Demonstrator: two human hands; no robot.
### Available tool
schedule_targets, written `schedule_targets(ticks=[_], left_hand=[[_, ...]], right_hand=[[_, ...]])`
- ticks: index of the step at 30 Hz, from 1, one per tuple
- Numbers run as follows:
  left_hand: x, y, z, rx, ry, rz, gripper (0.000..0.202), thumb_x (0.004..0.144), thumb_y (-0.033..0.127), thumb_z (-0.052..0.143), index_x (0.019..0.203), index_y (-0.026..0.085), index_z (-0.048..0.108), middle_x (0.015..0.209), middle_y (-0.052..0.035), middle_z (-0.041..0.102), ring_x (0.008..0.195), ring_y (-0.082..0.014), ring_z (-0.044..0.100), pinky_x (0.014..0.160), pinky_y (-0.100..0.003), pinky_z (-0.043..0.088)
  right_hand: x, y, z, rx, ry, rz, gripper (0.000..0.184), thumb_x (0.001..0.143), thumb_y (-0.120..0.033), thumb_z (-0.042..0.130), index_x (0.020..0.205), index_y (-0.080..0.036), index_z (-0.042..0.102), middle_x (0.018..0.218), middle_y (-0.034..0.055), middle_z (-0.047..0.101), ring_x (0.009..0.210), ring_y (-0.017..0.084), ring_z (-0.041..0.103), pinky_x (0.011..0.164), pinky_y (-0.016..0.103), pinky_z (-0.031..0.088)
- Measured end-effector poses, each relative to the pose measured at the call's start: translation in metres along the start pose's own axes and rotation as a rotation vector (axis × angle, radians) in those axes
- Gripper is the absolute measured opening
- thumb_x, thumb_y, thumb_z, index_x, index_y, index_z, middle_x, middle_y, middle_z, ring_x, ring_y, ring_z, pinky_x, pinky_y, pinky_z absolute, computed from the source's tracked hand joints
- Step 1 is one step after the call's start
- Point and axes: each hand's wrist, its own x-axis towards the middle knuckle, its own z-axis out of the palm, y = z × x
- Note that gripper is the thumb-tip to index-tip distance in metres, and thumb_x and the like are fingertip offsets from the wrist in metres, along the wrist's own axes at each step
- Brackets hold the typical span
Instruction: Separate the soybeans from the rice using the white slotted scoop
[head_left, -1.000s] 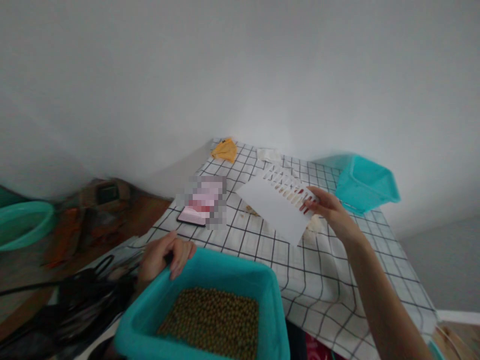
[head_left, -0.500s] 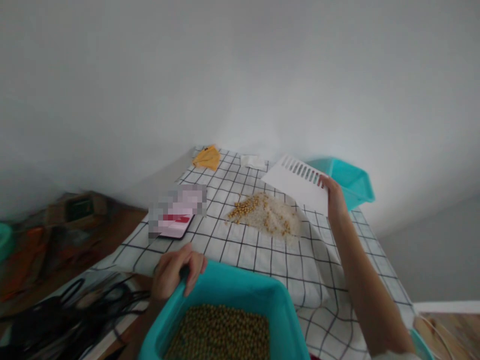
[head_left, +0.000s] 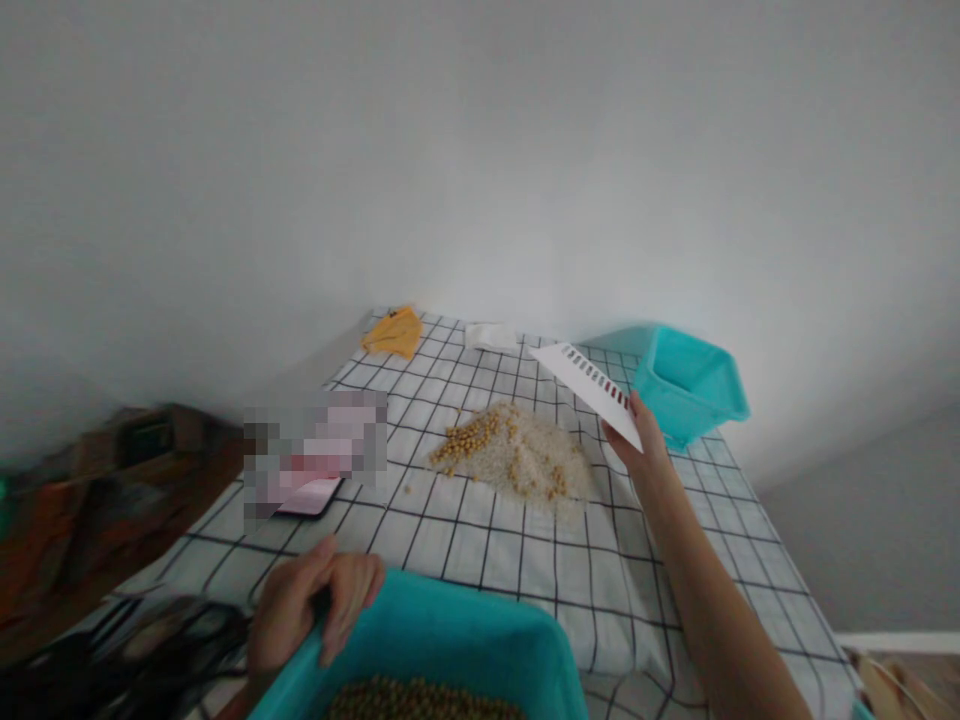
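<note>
My right hand (head_left: 636,438) is closed on a white slotted plastic sheet (head_left: 587,382), held tilted above the far right of the checked tablecloth (head_left: 525,540). Just left of it lies a pile of white rice mixed with yellow beans (head_left: 513,463). My left hand (head_left: 313,607) grips the rim of a teal basin (head_left: 442,660) at the near edge; the basin holds greenish-yellow beans (head_left: 420,700).
A second teal basin (head_left: 688,383) stands at the far right corner. A phone with a blurred screen (head_left: 311,465) lies left of the pile. An orange cloth (head_left: 393,332) and a white paper (head_left: 490,336) sit by the wall. Dark cables (head_left: 127,650) lie at the lower left.
The white sheet has swung from flat over the pile to a raised, edge-on tilt at the right, uncovering the rice and beans. The view has shifted, and the near basin sits lower in frame.
</note>
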Motion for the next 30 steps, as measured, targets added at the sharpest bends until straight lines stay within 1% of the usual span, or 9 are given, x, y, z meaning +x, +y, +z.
schedule_targets(ticks=[4,10,12,15,19,23,26,28,30], left_hand=[[-0.002,-0.003,0.0,-0.042,0.067,-0.028,0.067,0.104,0.044,0.037,0.048,0.027,0.07,0.036,0.0007,0.057,0.037,-0.0157,0.039,0.063,-0.039,0.038],[-0.003,-0.005,0.0,-0.03,0.008,0.031,0.066,0.104,0.047,0.039,0.049,0.024,0.067,0.036,0.0016,0.056,0.037,-0.0136,0.04,0.063,-0.037,0.039],[-0.003,-0.006,0.002,-0.04,0.038,0.027,0.066,0.103,0.048,0.041,0.047,0.024,0.065,0.035,0.002,0.055,0.037,-0.0129,0.038,0.064,-0.036,0.039],[-0.003,-0.007,0.006,-0.055,0.077,0.019,0.069,0.104,0.047,0.04,0.044,0.023,0.064,0.034,0.0019,0.052,0.037,-0.0124,0.035,0.064,-0.036,0.039],[-0.004,-0.006,0.009,-0.065,0.11,0.017,0.07,0.105,0.044,0.039,0.043,0.023,0.064,0.033,0.0013,0.05,0.037,-0.0128,0.035,0.063,-0.036,0.039],[-0.004,-0.006,0.01,-0.07,0.095,0.045,0.067,0.105,0.044,0.042,0.045,0.023,0.066,0.034,0.0011,0.053,0.037,-0.013,0.037,0.062,-0.036,0.038],[-0.003,-0.006,0.008,-0.069,0.051,0.07,0.066,0.105,0.043,0.041,0.048,0.024,0.069,0.034,0.0012,0.055,0.036,-0.0132,0.038,0.061,-0.037,0.038],[-0.003,-0.007,0.009,-0.072,0.039,0.081,0.065,0.105,0.043,0.042,0.049,0.024,0.07,0.035,0.0015,0.056,0.036,-0.0132,0.038,0.061,-0.037,0.038],[-0.004,-0.008,0.01,-0.081,0.064,0.078,0.064,0.104,0.043,0.044,0.048,0.024,0.069,0.035,0.0019,0.055,0.036,-0.013,0.037,0.061,-0.037,0.038]], right_hand=[[-0.001,-0.001,0.001,0.093,0.037,0.074,0.022,0.09,-0.031,0.068,0.072,-0.022,0.06,0.057,-0.0045,0.065,0.04,0.007,0.054,0.037,0.013,0.045],[-0.005,-0.008,0.007,0.154,0.0,0.123,0.006,0.082,-0.015,0.068,0.079,-0.019,0.067,0.068,-0.0025,0.071,0.039,0.004,0.05,0.035,0.012,0.044],[-0.006,-0.01,0.008,0.162,-0.013,0.107,0.007,0.079,-0.013,0.068,0.082,-0.019,0.069,0.072,-0.002,0.073,0.042,0.005,0.052,0.035,0.013,0.044],[-0.008,-0.01,0.01,0.127,-0.038,0.032,0.013,0.076,-0.015,0.07,0.088,-0.021,0.071,0.085,0.0003,0.077,0.057,0.01,0.064,0.037,0.015,0.045],[-0.014,-0.007,0.017,-0.019,-0.029,-0.082,0.018,0.072,-0.024,0.072,0.09,-0.021,0.074,0.094,0.0033,0.078,0.077,0.018,0.071,0.054,0.023,0.056],[-0.023,-0.002,0.022,-0.303,0.021,-0.221,0.025,0.072,-0.035,0.073,0.091,-0.019,0.074,0.082,0.0041,0.077,0.062,0.018,0.065,0.048,0.026,0.05],[-0.026,0.001,0.022,-0.522,-0.02,-0.338,0.032,0.079,-0.047,0.068,0.092,-0.018,0.074,0.078,0.0055,0.076,0.057,0.018,0.061,0.047,0.027,0.046],[-0.025,0.002,0.019,-0.631,-0.052,-0.42,0.036,0.083,-0.051,0.066,0.094,-0.018,0.075,0.086,0.0086,0.078,0.068,0.022,0.066,0.056,0.031,0.05],[-0.022,0.003,0.016,-0.719,-0.072,-0.498,0.038,0.086,-0.052,0.064,0.098,-0.018,0.075,0.099,0.0111,0.079,0.085,0.027,0.07,0.071,0.037,0.054]])
